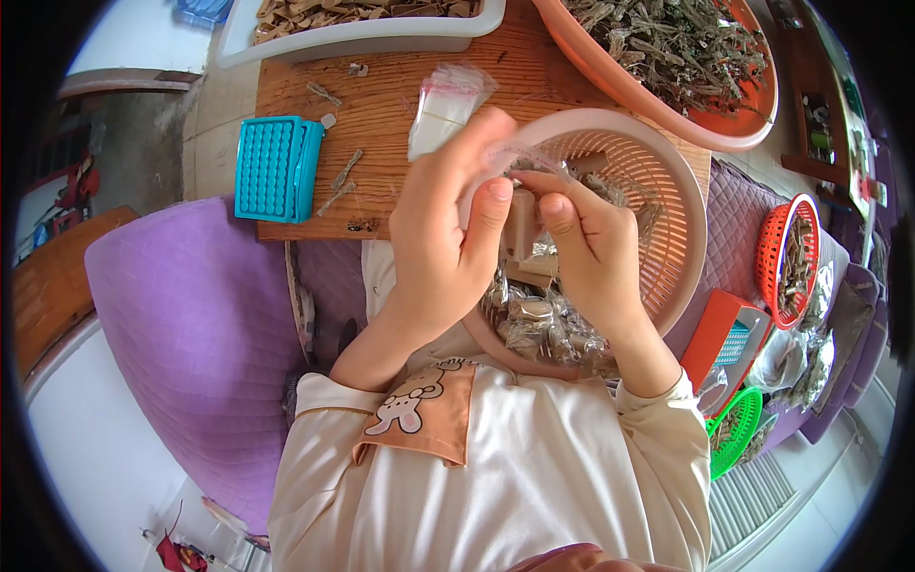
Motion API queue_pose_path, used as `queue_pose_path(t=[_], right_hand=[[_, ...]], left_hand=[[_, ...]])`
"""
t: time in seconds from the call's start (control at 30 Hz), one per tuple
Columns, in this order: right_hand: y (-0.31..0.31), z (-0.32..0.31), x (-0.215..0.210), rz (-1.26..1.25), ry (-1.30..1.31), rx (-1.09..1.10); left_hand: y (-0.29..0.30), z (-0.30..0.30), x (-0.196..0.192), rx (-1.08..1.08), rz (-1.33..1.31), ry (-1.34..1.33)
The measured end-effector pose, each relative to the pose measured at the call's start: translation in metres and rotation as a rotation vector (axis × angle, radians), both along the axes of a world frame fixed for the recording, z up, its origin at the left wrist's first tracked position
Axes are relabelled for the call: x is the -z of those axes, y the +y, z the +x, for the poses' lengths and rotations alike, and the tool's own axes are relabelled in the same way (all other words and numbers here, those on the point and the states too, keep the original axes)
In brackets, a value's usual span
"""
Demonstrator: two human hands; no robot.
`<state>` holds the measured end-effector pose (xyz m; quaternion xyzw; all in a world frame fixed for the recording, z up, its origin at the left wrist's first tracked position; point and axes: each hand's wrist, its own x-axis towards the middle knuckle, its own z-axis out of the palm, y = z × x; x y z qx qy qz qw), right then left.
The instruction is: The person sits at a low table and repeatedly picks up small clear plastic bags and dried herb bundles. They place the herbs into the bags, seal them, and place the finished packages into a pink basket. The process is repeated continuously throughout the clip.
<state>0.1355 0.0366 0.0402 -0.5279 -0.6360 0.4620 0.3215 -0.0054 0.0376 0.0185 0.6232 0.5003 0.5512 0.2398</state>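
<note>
Above a round pink basket (684, 257), my left hand (440, 224) and my right hand (599, 243) are close together, their thumbs almost meeting. Between them is a small clear plastic bag (522, 153). My left hand curls around one side of the bag, its fingertips partly blurred. At the other side, the thumb and forefinger of my right hand pinch it; what is inside the bag is hard to make out. Inside the basket, below my hands, lie several clear-wrapped packets (541, 326) with tan pieces and dried stalks.
A stack of clear bags (446, 107) lies on the wooden table (372, 105), near a blue-green tray (276, 170). Behind are a white bin (381, 43) of tan pieces and an orange basin (658, 114) of dried herbs. Red (770, 238) and green baskets (739, 448) stand right.
</note>
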Motion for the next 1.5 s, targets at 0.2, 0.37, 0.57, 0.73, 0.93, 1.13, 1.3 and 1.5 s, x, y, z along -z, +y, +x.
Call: queue_pose_path(t=[0.2, 0.37, 0.57, 0.73, 0.93, 1.13, 1.3, 1.5], right_hand=[[-0.005, 0.003, -0.005, 0.199, -0.095, -0.139], [-0.006, 0.01, -0.004, 0.323, -0.282, -0.325], [-0.023, 0.019, -0.013, 0.348, -0.132, -0.25], [-0.039, 0.031, -0.009, 0.206, 0.033, -0.038], [-0.046, 0.027, 0.001, 0.037, 0.194, -0.038], [-0.051, 0.024, 0.008, -0.209, 0.604, 0.158], [-0.05, 0.017, 0.015, -0.886, 1.607, 0.357], [-0.036, 0.029, 0.027, -0.804, 1.189, -0.039]], left_hand=[[0.007, -0.014, -0.01, 0.058, 0.439, 0.63], [0.007, -0.02, -0.012, 0.214, 0.255, 0.532], [0.014, -0.052, -0.002, -0.091, -0.115, -0.161], [-0.016, -0.047, 0.0, 0.433, -0.271, -0.656], [-0.024, -0.011, -0.001, 0.542, -0.415, -0.188], [-0.028, 0.001, -0.005, 0.361, -0.302, 0.026], [-0.031, 0.002, 0.008, 0.185, 0.26, 0.43], [-0.022, -0.022, 0.017, 0.385, 0.427, 0.705]])
